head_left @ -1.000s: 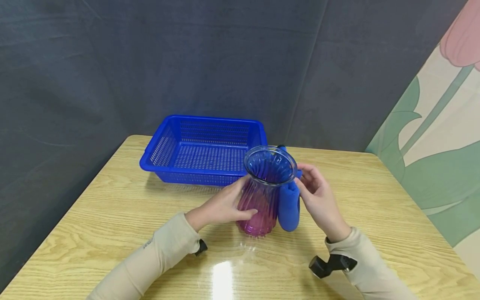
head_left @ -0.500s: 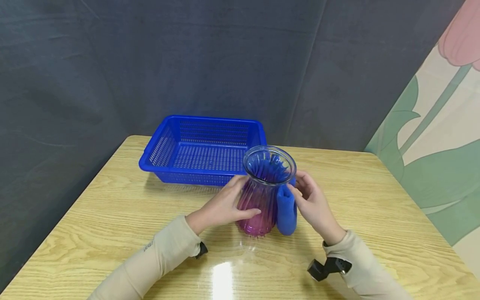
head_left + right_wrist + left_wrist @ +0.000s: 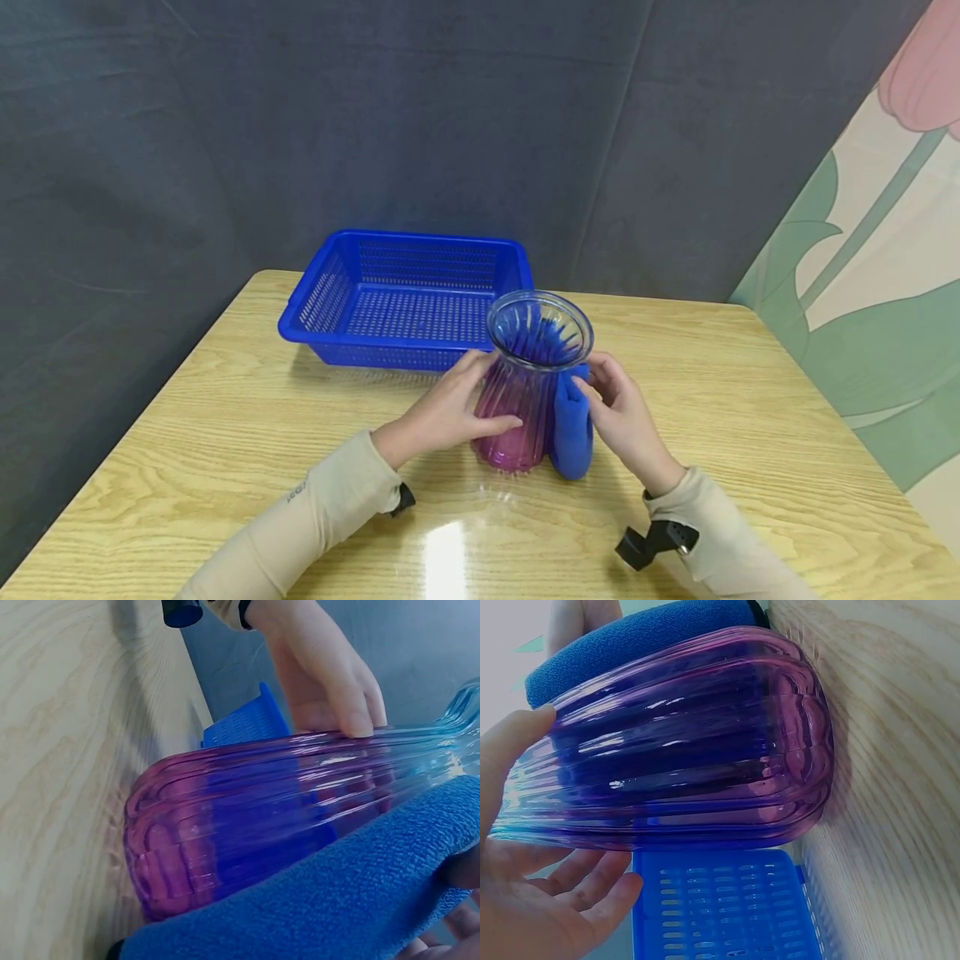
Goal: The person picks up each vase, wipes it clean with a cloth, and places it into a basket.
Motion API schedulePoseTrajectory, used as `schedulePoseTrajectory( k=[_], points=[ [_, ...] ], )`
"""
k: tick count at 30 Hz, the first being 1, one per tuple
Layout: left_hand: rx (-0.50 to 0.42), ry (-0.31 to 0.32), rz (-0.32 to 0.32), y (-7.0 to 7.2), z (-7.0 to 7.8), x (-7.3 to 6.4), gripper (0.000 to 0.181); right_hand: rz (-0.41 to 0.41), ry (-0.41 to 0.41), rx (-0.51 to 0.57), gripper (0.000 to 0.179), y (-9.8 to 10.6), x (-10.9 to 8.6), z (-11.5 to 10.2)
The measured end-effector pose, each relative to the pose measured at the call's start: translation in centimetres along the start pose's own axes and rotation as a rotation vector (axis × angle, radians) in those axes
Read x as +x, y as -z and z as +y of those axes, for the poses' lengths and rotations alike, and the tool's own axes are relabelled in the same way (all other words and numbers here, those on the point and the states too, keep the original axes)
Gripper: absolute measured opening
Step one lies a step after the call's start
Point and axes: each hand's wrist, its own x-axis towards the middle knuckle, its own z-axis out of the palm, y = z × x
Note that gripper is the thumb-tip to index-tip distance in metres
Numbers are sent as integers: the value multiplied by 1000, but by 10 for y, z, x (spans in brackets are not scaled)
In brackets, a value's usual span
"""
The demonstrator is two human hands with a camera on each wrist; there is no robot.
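Note:
A ribbed glass vase [image 3: 517, 408], clear bluish at its flared rim and pink at its base, stands upright on the table. My left hand [image 3: 450, 408] holds it from the left, thumb across the front and fingers behind. On the vase's right side my right hand [image 3: 626, 417] pinches a folded blue terry cloth [image 3: 572, 433] between thumb and fingers. In the right wrist view the cloth [image 3: 322, 892] lies along the vase wall, and a small dark bit shows at its lower end. Through the glass in the left wrist view, the vase [image 3: 682, 742] looks deep blue and purple.
A blue perforated plastic basket [image 3: 405, 342] sits behind and left of the vase, close to my left fingers. The wood-grain table [image 3: 225, 433] meets a dark curtain [image 3: 375, 117] at the back. A wall with painted tulips [image 3: 885, 275] is at the right.
My right hand has shifted a little left and toward me, and the cloth's lower end has come down along the vase. The left hand and the vase have stayed in place.

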Motion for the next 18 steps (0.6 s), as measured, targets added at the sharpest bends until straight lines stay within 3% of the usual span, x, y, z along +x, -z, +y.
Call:
schedulePoseTrajectory(
  k=[8, 18],
  points=[
    [3, 16, -10, 1, 0, 1, 87, 10, 13, 27, 23, 3, 3, -15],
    [-7, -9, -1, 2, -1, 0, 84, 50, 24, 42, 21, 13, 10, -37]
  ],
)
